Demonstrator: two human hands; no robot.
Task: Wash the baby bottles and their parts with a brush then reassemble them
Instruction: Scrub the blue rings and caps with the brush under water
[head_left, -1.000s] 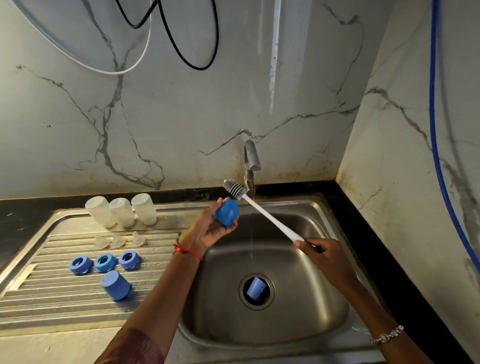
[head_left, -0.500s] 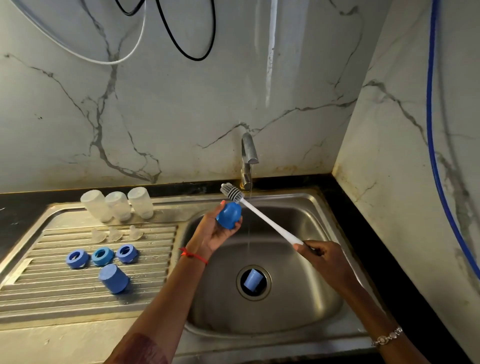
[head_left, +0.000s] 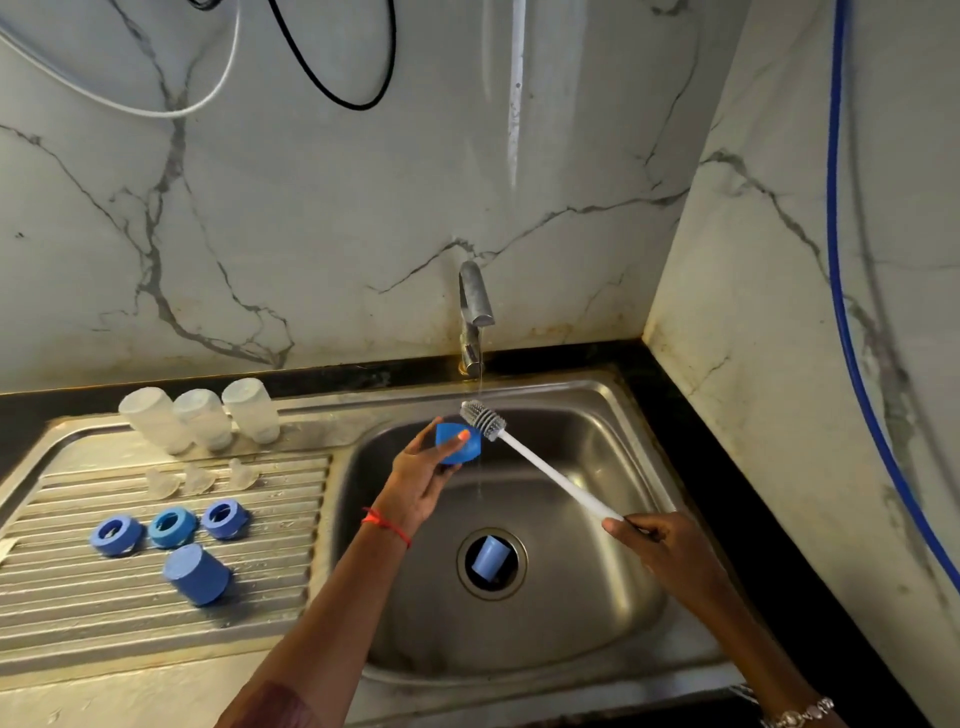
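My left hand (head_left: 418, 475) holds a blue bottle cap (head_left: 460, 444) over the sink, under a thin stream from the tap (head_left: 474, 312). My right hand (head_left: 657, 540) grips the white handle of a bottle brush (head_left: 545, 470); its grey bristle head (head_left: 483, 420) sits just above and beside the cap. Another blue cap (head_left: 489, 561) lies in the drain. On the drainboard stand three translucent bottles (head_left: 200, 418) upside down, three clear teats (head_left: 200, 477), three blue collar rings (head_left: 171, 527) and one more blue cap (head_left: 196, 573).
The steel sink basin (head_left: 597, 467) is deep, with the ribbed drainboard (head_left: 156, 623) to its left. Marble walls close the back and right side. A blue hose (head_left: 836, 260) runs down the right wall; black and white cables hang above.
The brush head has shifted right to the tap's stream, and the cap has turned a little in my left hand. The camera has tilted slightly.
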